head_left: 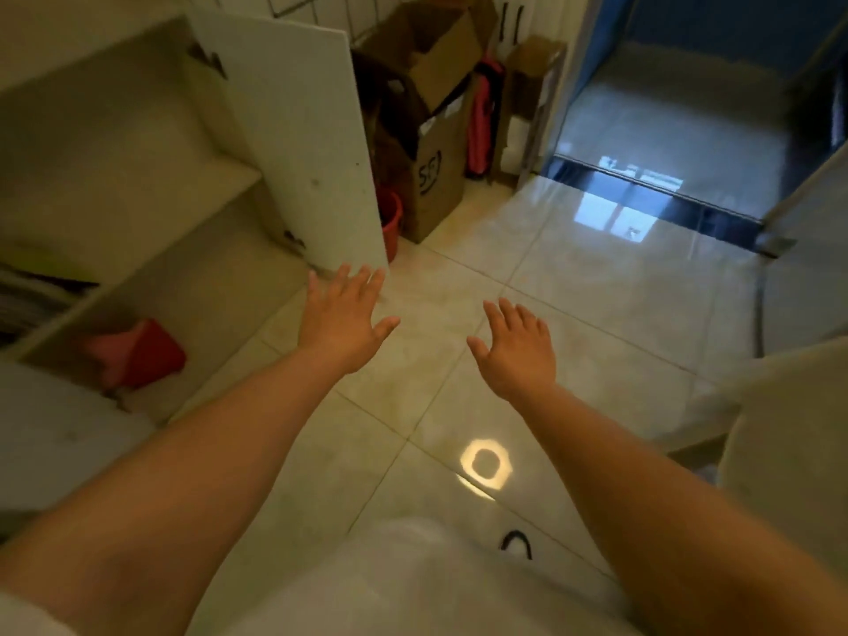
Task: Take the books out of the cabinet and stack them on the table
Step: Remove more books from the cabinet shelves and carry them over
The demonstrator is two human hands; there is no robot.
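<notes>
Left hand (pixel 342 316): reaching forward over the tiled floor (pixel 527 286), palm down, fingers straight and spread, holding nothing; fingertips lying just below the bottom edge of the cabinet door (pixel 298 130).

Right hand (pixel 516 346): extending beside it, palm down, fingers straight and slightly apart, holding nothing; well apart from the left.

Cabinet (pixel 137 144): standing at left with its white door swinging open; pale shelves showing inside.

Books (pixel 32 291): lying as a blurred flat pile at the far left edge, on a shelf inside the cabinet; number not readable.

Red item (pixel 147 351): sitting in the lower compartment, under that shelf; blurred, kind not clear.

Cardboard box (pixel 431 130): standing open behind the door, against the tiled wall; a red bucket (pixel 392 222) showing just beside it, partly hidden by the door.

Bench (pixel 789 429): a pale rounded edge showing at right.

Doorway (pixel 679 130): opening at upper right onto a blue-walled room.
</notes>
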